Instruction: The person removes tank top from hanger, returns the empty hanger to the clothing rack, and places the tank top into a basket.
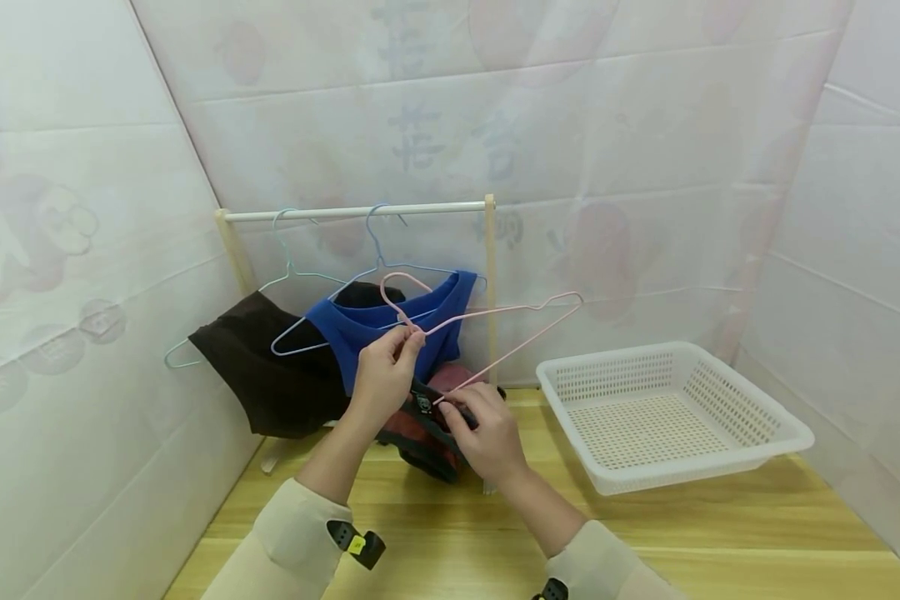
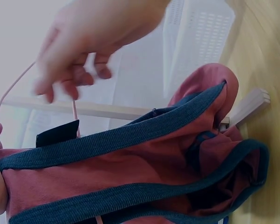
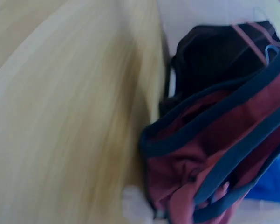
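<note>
Two hands (image 1: 387, 368) (image 1: 487, 432) at a pink hanger (image 1: 495, 311): left pinches it, right's hold unclear.

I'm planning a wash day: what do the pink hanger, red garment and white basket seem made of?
Pink hanger: probably plastic-coated wire, judging by its thin, evenly coloured, bent rod; no core shows.
Red garment: soft, matte fabric, fibre unclear, as it folds loosely; its dark trim looks ribbed and knitted.
White basket: most likely moulded plastic, smooth-looking, given the thick rounded rim and perforated walls.
</note>
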`<action>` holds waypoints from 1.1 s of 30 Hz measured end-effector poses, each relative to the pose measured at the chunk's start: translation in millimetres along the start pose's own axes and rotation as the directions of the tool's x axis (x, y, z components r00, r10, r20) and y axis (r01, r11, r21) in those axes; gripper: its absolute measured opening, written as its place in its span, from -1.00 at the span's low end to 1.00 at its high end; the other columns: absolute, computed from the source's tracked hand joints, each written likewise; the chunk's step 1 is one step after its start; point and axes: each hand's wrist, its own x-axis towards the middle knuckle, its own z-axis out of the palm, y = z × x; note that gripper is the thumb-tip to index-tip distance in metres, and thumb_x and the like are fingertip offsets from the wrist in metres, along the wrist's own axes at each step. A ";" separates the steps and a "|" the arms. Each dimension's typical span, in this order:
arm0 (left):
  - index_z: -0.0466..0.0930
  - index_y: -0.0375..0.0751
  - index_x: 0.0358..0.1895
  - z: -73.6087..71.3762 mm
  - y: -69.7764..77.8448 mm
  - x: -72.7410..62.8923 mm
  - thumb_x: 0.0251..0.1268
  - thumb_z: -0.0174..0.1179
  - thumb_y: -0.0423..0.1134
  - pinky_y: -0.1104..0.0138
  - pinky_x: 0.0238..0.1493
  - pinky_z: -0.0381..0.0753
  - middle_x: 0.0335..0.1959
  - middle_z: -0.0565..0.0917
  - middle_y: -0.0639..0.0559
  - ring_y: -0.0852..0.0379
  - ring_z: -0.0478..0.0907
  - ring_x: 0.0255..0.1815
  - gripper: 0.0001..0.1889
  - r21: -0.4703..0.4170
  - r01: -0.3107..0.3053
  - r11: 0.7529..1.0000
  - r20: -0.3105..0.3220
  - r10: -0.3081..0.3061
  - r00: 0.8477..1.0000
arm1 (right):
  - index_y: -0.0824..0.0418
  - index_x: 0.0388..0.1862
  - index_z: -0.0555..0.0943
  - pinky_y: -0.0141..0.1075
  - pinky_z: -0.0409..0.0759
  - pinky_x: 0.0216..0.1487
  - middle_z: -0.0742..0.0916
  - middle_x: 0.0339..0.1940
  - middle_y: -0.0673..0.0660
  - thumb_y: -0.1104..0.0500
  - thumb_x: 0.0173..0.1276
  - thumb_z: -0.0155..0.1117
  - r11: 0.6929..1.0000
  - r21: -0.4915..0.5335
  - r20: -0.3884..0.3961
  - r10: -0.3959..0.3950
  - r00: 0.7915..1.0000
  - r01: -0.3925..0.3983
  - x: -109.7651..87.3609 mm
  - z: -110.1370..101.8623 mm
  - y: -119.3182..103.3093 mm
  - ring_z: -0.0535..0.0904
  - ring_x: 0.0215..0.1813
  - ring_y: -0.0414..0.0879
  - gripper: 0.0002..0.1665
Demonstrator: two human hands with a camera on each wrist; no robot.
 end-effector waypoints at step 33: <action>0.65 -0.14 -0.19 14.6 4.4 -0.5 0.52 0.06 -0.11 0.40 -0.56 0.31 -0.59 0.44 0.06 0.14 0.36 -0.58 -0.77 0.009 -0.015 1.000 -0.002 0.015 1.000 | 0.09 -0.19 0.68 -0.38 0.51 -0.15 0.66 -0.21 -0.05 0.11 0.27 0.43 1.000 -0.008 0.162 0.002 0.987 0.000 6.9 32.6 -34.3 0.53 -0.17 -0.18 -0.83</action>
